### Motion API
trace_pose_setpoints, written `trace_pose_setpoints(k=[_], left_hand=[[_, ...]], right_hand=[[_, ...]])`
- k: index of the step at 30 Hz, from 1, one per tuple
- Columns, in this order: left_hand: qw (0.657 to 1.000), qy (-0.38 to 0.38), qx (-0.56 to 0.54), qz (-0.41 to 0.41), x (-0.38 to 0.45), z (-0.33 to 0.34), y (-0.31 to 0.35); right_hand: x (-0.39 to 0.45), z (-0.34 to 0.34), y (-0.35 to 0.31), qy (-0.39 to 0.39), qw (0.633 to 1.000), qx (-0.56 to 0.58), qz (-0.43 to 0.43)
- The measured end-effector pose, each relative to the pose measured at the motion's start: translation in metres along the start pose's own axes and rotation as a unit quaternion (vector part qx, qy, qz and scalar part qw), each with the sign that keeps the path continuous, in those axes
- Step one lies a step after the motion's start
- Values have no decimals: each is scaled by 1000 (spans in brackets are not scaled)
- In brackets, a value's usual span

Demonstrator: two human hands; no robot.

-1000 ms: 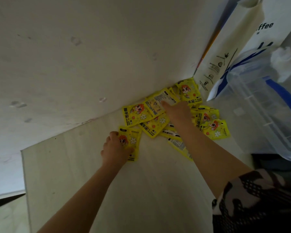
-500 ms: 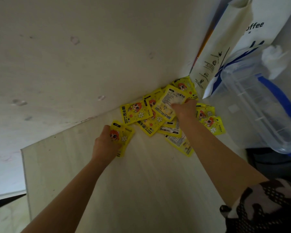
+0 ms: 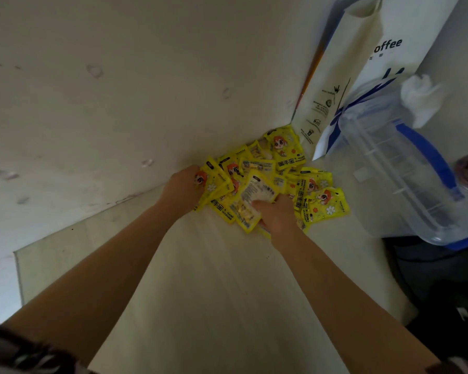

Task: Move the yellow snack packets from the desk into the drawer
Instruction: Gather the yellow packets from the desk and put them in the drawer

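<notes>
Both hands are closing on yellow snack packets (image 3: 289, 179) heaped on the table (image 3: 214, 292) against the wall: left hand (image 3: 184, 188) gripping one (image 3: 214, 182), right hand (image 3: 277, 214) pinching another (image 3: 254, 197).

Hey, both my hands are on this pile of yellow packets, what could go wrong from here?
1. The yellow packets overlap loosely, so some may slip from the left hand or right hand.
2. Strays near the paper bag might get left.
3. Lifting could bump the plastic container.
</notes>
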State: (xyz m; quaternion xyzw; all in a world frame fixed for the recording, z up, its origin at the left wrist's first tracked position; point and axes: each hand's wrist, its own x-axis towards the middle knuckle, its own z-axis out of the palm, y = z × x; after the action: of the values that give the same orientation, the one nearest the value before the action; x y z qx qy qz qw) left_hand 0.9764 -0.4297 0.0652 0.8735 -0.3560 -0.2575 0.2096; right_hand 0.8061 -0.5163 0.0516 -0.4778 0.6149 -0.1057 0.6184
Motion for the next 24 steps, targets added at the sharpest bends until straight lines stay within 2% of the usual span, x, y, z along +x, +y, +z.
trace_pose_setpoints(k=[4, 6, 14, 21, 24], left_hand=[[997, -33, 63, 37, 10, 11, -10], [996, -47, 65, 28, 10, 13, -14], [993, -22, 109, -28, -5, 17, -14], [998, 64, 2, -9, -30, 17, -12], [994, 71, -75, -24, -39, 18, -15]], right_hand=[[7, 14, -7, 7, 999, -34, -3], [9, 19, -10, 4, 1000, -26, 5], [1, 32, -10, 21, 998, 62, 13], [-8, 20, -3, 33, 998, 62, 0], [-15, 3, -1, 41, 997, 60, -14]])
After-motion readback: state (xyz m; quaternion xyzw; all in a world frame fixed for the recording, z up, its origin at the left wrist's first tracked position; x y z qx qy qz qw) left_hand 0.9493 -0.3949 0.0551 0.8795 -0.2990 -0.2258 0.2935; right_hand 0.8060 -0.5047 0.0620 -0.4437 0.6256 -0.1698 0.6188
